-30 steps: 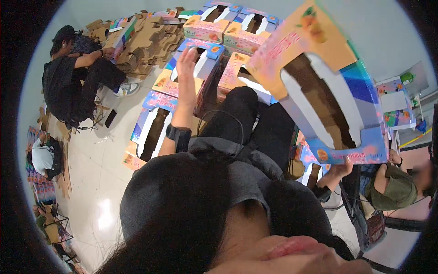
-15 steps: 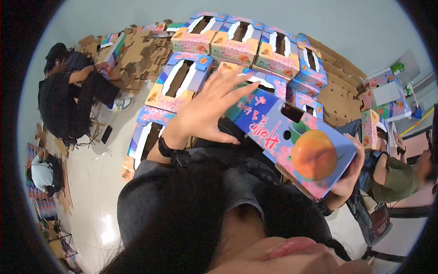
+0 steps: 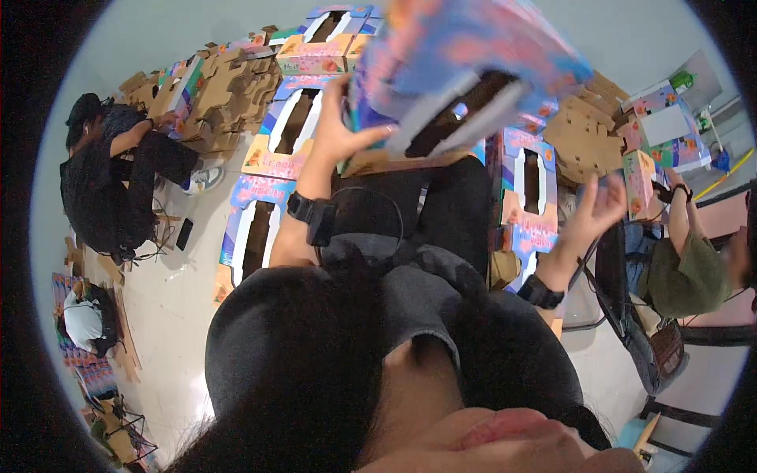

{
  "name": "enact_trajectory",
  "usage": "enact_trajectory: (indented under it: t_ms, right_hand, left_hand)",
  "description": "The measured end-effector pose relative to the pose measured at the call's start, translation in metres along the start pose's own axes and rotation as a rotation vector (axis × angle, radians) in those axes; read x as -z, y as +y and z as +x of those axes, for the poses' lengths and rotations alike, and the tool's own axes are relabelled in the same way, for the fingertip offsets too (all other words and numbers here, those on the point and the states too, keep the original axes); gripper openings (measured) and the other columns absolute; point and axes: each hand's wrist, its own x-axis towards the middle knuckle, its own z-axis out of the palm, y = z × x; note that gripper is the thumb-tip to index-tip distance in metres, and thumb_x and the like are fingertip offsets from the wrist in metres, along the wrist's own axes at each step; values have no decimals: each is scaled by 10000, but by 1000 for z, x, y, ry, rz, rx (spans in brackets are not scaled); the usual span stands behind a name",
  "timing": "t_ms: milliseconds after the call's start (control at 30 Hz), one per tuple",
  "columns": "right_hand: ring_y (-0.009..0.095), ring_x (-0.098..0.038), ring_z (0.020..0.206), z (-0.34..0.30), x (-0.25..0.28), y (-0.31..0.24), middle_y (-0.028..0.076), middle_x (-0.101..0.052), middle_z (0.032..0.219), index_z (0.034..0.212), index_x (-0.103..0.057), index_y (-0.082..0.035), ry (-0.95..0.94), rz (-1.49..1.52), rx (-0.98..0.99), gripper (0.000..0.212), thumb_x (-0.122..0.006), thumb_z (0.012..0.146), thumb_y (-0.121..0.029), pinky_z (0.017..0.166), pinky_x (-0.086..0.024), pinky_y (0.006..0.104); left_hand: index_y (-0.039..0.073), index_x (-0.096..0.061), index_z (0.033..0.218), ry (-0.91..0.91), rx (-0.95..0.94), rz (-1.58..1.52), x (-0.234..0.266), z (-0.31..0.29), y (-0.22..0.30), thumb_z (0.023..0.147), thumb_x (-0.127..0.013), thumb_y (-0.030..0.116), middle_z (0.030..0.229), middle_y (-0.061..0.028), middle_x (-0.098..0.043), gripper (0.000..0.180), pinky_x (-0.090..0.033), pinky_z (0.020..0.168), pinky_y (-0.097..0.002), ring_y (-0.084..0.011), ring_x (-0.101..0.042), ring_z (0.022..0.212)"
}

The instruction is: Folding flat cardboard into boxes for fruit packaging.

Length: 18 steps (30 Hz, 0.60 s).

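Note:
A colourful printed cardboard carton (image 3: 430, 47) is held up in front of me, tilted and smeared by motion. A long slot with white edges runs along the side toward me. My left hand (image 3: 347, 130) grips its left end, the thumb lying on the near face and the other fingers partly hidden behind the edge. To the lower right, apart from the carton, my right hand (image 3: 598, 209) is raised with loosely curled, parted fingers and holds nothing. Matching cartons stand on both sides, one at the left (image 3: 256, 158) and one at the right (image 3: 512, 177).
Flattened brown cardboard (image 3: 236, 91) lies at the far left, with more brown cardboard (image 3: 583, 138) at the right. A person in black (image 3: 110, 181) sits at the left; another in a green top (image 3: 686, 272) handles a carton at the right. A phone (image 3: 184, 234) lies on the floor.
The carton has moved up and away from me and turned, so its slotted side now shows. My left hand has taken hold of it; my right hand has let go and sits apart, to the right.

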Motion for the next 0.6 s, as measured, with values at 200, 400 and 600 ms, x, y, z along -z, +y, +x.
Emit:
enact_trajectory:
  t_ms: [200,400,600]
  right_hand:
    - [215,-481,1113,-68,-27,76,108,-519,1147,1159,-483,-36,-393,57,-359,493,-729,755,-179,936,-384,364]
    - [246,-449,1156,-80,-59,14,141,-453,1225,1212,-457,-19,-654,-29,-432,626,-759,727,-274,964,-370,402]
    - [263,-389,1215,-73,-61,25,179,-374,1310,1360,-260,-24,-549,421,-592,732,-686,787,-186,996,-344,368]
  left_hand:
    - [-10,-361,1247,322,225,-509,6,-14,-40,611,-774,138,1123,-138,-490,773,-429,884,-355,-237,-509,1033]
    - [-19,-437,1184,403,477,-821,20,-26,-49,712,-642,151,1060,-126,-563,542,-485,809,-365,-253,-576,948]
    - [-1,-503,1114,327,595,-1074,-6,-20,-31,759,-613,254,984,-138,-608,451,-503,795,-388,-277,-618,864]
